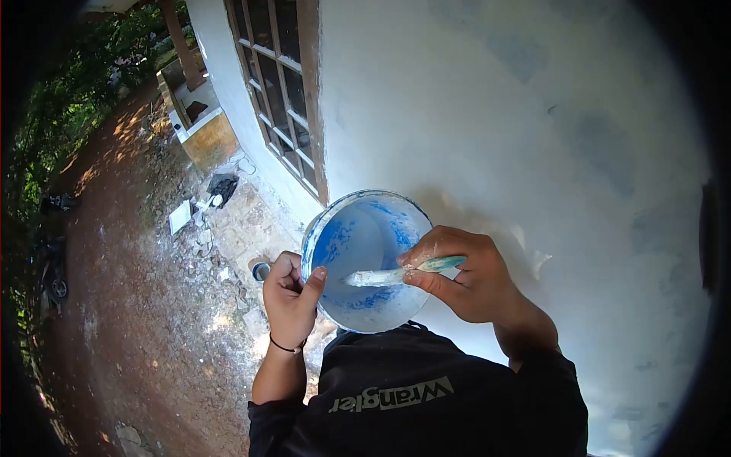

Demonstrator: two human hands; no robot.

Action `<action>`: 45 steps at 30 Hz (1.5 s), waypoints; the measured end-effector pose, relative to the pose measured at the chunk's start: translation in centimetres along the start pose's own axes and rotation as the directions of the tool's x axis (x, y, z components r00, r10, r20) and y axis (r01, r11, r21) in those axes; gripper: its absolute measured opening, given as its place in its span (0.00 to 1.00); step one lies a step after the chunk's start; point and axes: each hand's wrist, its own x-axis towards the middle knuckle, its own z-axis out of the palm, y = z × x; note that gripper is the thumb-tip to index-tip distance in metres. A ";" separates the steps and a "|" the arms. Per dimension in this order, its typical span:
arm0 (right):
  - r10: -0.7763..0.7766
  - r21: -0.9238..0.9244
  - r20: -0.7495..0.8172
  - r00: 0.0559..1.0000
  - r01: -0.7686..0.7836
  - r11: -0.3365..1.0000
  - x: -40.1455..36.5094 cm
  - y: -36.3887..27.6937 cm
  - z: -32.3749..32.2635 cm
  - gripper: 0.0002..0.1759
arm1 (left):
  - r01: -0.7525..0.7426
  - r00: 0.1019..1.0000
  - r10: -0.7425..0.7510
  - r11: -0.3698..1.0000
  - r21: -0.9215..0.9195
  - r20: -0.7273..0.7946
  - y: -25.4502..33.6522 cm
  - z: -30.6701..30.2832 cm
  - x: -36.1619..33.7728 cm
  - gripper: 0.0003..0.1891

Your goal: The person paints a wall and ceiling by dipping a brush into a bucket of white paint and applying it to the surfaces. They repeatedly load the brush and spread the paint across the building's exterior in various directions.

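Note:
A blue bucket (358,313) smeared with white paint is tilted toward me in front of my chest. My left hand (293,293) grips its left rim, thumb over the edge and fingers curled outside. In my right hand (464,270) is a paintbrush (377,278), pinched near the base of its green handle. The brush lies sideways over the bucket's mouth, its paint-coated head pointing left toward the inside. Whitish paint covers the inner wall, with blue showing through in patches.
A white patchy wall (594,99) rises close on the right, with a barred window (278,84) in it. On the ground at left stand a small can (261,271), a black plastic bag (222,188) and a white panel (180,218). A motorbike (55,274) is at far left.

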 end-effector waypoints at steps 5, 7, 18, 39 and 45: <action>0.012 0.010 0.059 0.998 -0.013 1.000 0.0 2.6 2.2 0.08 | -0.001 0.998 0.003 0.999 0.040 -0.065 -0.3 0.3 -1.4 0.11; 0.031 -0.001 0.027 0.999 -0.031 1.000 0.0 3.4 2.7 0.08 | 0.008 0.997 -0.002 0.998 0.066 -0.080 -0.3 0.5 -1.7 0.11; 0.084 0.044 0.065 0.994 -0.087 0.995 -0.1 6.0 4.9 0.08 | -0.020 0.995 0.029 0.995 0.095 -0.095 -1.6 0.9 -2.1 0.10; 0.159 0.006 0.083 0.984 -0.160 0.987 -0.4 8.0 6.0 0.08 | 0.102 0.993 -0.099 0.994 0.042 -0.058 -2.3 1.6 -1.6 0.08; 0.143 -0.038 0.196 0.970 -0.139 0.990 -0.1 8.3 4.8 0.09 | 0.091 0.994 -0.088 0.995 0.050 -0.062 -2.9 1.4 -1.7 0.08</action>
